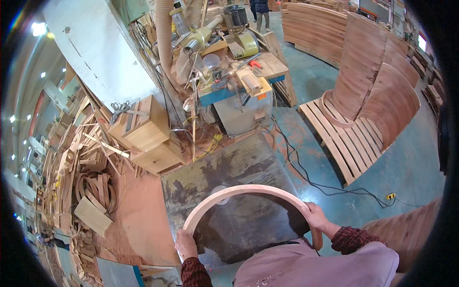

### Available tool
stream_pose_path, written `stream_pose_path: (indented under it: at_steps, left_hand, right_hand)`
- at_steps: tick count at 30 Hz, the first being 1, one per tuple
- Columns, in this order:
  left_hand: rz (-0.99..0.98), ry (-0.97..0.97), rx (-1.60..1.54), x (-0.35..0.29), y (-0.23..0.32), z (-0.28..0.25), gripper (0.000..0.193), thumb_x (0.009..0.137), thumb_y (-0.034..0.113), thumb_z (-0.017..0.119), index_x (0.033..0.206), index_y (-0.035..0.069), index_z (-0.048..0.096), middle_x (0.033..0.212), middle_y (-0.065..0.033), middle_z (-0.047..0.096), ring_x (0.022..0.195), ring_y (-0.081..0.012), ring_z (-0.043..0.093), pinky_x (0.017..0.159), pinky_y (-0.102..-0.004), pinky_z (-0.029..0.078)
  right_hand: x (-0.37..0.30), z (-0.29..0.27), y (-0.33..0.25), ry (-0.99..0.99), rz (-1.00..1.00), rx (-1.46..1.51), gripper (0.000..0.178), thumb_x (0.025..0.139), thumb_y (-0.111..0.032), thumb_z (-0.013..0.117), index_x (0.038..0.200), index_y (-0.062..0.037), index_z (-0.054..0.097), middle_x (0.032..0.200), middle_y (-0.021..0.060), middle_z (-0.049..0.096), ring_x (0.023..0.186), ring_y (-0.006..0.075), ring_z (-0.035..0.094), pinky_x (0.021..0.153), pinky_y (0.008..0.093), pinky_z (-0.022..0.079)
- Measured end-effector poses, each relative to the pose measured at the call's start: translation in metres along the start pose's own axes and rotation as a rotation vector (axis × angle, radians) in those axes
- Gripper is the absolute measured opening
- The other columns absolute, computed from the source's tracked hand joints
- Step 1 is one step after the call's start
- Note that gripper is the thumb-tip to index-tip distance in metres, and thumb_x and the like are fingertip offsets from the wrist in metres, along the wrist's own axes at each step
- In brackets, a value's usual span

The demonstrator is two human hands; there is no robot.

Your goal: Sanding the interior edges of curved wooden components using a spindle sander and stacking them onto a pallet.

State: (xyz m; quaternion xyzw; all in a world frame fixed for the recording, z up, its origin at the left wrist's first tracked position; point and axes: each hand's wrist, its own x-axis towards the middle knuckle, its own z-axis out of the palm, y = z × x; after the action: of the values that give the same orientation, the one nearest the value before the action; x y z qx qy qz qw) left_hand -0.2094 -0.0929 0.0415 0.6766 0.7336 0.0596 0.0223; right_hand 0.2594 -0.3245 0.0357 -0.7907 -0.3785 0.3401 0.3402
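Note:
A curved wooden strip, bent into a wide arch, spans the space between my two hands. My left hand is closed around its left end. On the other side my right hand grips the arch near its right end, which curves down past my fingers. Beneath it lies a dark, stained flat machine table. A pale round plate shows in the tabletop, partly covered by the strip. Whether the strip rests on the table or is held just above it, I cannot tell.
A cluttered workbench with tools stands ahead. Wooden boxes and piled offcuts are at left. Tall curved panels stand on a slatted pallet at right. Black cables cross the floor. A person stands far back.

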Motion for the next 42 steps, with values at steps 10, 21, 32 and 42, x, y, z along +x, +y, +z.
stream_pose_path:
  at_steps: [10,21,32,42]
  left_hand:
    - [-0.082,0.055,-0.041,-0.015,-0.063,0.02,0.029,0.09,0.025,0.076,0.098,0.004,0.059,0.097,-0.0189,0.069,0.089,-0.0426,0.07,0.077,-0.0536,0.054]
    - [-0.158,0.103,0.117,-0.033,-0.102,0.01,0.027,0.091,0.032,0.074,0.097,0.007,0.067,0.09,-0.0167,0.073,0.087,-0.0407,0.072,0.075,-0.0534,0.057]
    - [-0.119,0.038,0.065,-0.022,-0.104,-0.002,0.036,0.094,0.041,0.069,0.105,0.007,0.065,0.107,-0.0181,0.073,0.101,-0.039,0.072,0.082,-0.051,0.06]
    - [0.102,-0.117,-0.04,0.036,-0.031,0.036,0.047,0.099,0.051,0.059,0.102,0.005,0.064,0.084,-0.0172,0.074,0.082,-0.0395,0.075,0.074,-0.0542,0.059]
  right_hand:
    - [0.025,0.014,-0.052,-0.063,-0.052,-0.139,0.044,0.104,-0.038,0.052,0.122,-0.0008,0.069,0.109,0.0257,0.068,0.104,0.0431,0.065,0.092,0.0492,0.051]
    - [0.069,0.055,-0.063,-0.165,-0.167,-0.254,0.048,0.103,-0.047,0.048,0.118,-0.0088,0.072,0.106,0.0237,0.07,0.104,0.0442,0.067,0.089,0.053,0.053]
    - [0.031,0.059,-0.045,-0.028,-0.39,-0.029,0.041,0.098,-0.02,0.058,0.132,0.0024,0.061,0.113,0.0279,0.068,0.104,0.043,0.067,0.091,0.0457,0.052]
    - [-0.014,0.039,0.074,0.14,-0.236,-0.022,0.046,0.106,-0.02,0.047,0.147,0.0009,0.051,0.122,0.0212,0.067,0.111,0.024,0.064,0.098,0.0366,0.049]
